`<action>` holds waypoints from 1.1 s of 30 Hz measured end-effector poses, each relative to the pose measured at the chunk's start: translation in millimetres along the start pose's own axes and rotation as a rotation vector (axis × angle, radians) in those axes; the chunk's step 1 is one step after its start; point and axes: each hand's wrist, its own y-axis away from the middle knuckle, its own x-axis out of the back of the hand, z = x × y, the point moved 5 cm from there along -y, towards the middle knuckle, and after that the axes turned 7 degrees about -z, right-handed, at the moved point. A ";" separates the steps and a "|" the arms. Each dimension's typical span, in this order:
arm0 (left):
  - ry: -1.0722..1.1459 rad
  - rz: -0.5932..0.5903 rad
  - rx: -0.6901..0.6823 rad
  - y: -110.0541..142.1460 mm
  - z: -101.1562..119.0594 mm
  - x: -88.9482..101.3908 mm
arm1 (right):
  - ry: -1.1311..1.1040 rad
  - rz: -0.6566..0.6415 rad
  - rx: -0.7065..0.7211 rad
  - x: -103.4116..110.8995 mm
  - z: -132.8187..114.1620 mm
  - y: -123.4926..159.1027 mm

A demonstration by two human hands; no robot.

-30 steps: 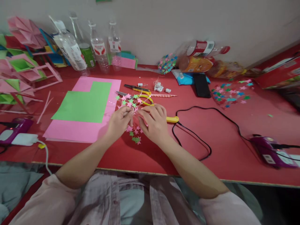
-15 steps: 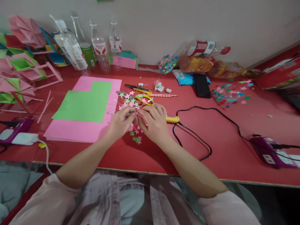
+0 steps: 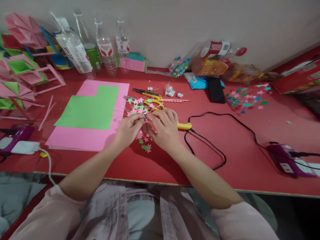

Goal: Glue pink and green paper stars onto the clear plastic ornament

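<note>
My left hand [image 3: 128, 129] and my right hand [image 3: 163, 128] meet with their fingertips close together over a cluster of pink and green stars [image 3: 147, 146]. Thumb and forefinger are pinched on both hands, but the small thing at their tips is too fine to make out. More stars of the cluster spread beyond my fingers. Yellow-handled scissors [image 3: 160, 106] lie partly covered behind my hands. A yellow handle with a black cord [image 3: 184, 126] sticks out just to the right of my right hand.
Green paper [image 3: 87, 111] lies on pink sheets [image 3: 77, 138] to the left. Behind are a cutter [image 3: 146, 92], small white pieces [image 3: 170, 92] and a phone [image 3: 216, 90]. Bottles [image 3: 106, 53] line the wall. Colourful stars [image 3: 247, 98] and a purple power strip [image 3: 287, 160] sit right.
Both hands stay together at nearly the same spot, with only slight finger movement. The whole view has shifted a little.
</note>
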 end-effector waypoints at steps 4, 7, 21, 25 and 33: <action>0.003 0.002 0.011 -0.5 -0.7 -0.7 | 0.006 0.030 0.017 1.5 -1.0 -0.7; 0.014 0.003 -0.004 -1.3 -0.5 -0.9 | -0.015 0.038 0.019 3.1 -2.4 -1.1; -0.212 -0.013 -0.095 1.3 1.1 0.7 | -0.310 -0.066 -0.173 -1.3 8.3 -0.1; -0.212 0.007 -0.104 1.5 0.0 1.1 | -0.357 -0.085 -0.207 -3.2 9.2 0.1; -0.191 0.053 -0.082 4.1 3.2 4.2 | -0.301 -0.034 -0.154 -0.3 9.6 -0.3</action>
